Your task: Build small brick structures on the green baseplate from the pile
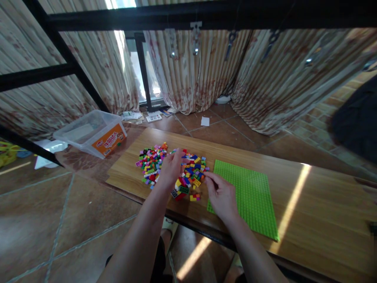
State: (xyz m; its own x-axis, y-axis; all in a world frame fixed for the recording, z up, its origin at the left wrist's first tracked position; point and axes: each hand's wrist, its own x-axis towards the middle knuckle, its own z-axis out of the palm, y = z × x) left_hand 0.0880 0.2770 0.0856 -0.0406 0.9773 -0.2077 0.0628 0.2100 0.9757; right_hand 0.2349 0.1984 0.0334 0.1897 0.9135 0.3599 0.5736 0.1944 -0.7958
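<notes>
A heap of small multicoloured toy bricks point(151, 165) lies on the wooden board, with pink, green, red, yellow, blue and white pieces mixed. Over the middle of the heap is my left hand point(171, 167), its fingers stretched out and hiding some bricks. My right hand point(222, 192) is at the heap's right edge, thumb and forefinger pinched together beside the blue bricks; whatever lies between the fingertips is too small to make out. Under and beside that hand lies a green studded baseplate point(253, 196). A few joined yellow and red bricks point(194, 197) sit just in front of the heap.
The wooden board point(309, 216) extends to the right, crossed by a strip of sunlight. A clear plastic bin point(91, 133) with an orange label stands at the left end. Black metal bars point(176, 17) cross overhead. Curtains hang behind, with papers point(153, 117) on the tiled floor.
</notes>
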